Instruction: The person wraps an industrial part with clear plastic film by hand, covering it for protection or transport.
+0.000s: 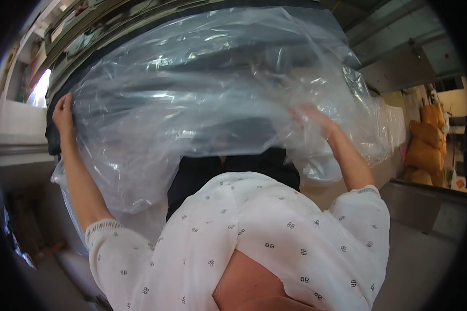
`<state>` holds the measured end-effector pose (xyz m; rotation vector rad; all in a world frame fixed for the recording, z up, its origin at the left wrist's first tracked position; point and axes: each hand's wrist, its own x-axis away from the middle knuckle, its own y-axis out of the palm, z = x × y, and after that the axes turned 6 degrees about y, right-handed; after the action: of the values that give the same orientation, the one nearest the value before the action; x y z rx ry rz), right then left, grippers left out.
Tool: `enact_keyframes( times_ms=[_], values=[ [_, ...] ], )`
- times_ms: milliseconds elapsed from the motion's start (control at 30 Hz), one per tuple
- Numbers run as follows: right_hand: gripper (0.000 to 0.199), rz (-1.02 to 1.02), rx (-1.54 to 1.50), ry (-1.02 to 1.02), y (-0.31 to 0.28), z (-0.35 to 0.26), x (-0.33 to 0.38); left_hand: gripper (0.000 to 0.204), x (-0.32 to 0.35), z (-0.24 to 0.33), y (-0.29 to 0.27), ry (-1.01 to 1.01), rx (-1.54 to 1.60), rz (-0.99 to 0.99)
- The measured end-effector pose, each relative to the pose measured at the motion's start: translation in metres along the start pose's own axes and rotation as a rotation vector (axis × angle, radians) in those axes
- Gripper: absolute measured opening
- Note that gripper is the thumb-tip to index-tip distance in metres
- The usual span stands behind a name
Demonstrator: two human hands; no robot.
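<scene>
A large, clear plastic sheet billows in front of me, wrinkled and shiny. Beneath it, a dark, flat surface shows through and past its far edge. At the left end, my left hand is closed, fingers curled in at the sheet's edge beside the dark surface's border. Toward the right, my right hand is partly veiled by the plastic and smeared by motion, so its fingers cannot be read. Folds of the film hang down in front of my black trousers.
Long metal-looking rails run along the far left. Orange-yellow stuffed sacks are stacked at the right, near a dark ledge. More clear plastic trails off right toward a pale panel. A white block-like object stands at the far left.
</scene>
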<state>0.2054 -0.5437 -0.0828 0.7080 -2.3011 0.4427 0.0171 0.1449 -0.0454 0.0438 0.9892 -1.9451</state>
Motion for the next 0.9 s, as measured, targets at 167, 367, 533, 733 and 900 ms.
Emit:
enact_keyframes(
  times_ms=[167,367,533,733,900],
  values=[
    [0.029,0.031,0.196,-0.124,-0.013,0.014,0.025,0.034,0.012,-0.014,-0.028,0.116,-0.141,0.007],
    [0.048,0.326,-0.053,-0.538,-0.037,-0.094,0.021,0.033,0.018,-0.002,-0.024,0.117,-0.245,0.088],
    [0.035,0.296,-0.097,-0.384,-0.059,-0.115,-0.018,0.034,0.019,-0.003,-0.017,0.084,-0.213,0.092],
    [0.014,0.669,0.575,-0.367,-0.098,-0.123,-0.044,0.028,0.024,-0.004,-0.020,0.093,-0.130,0.108],
    [0.024,0.885,1.044,-0.999,-0.063,-0.180,-0.056,0.026,0.023,0.008,-0.025,0.115,-0.141,0.144]
  ],
)
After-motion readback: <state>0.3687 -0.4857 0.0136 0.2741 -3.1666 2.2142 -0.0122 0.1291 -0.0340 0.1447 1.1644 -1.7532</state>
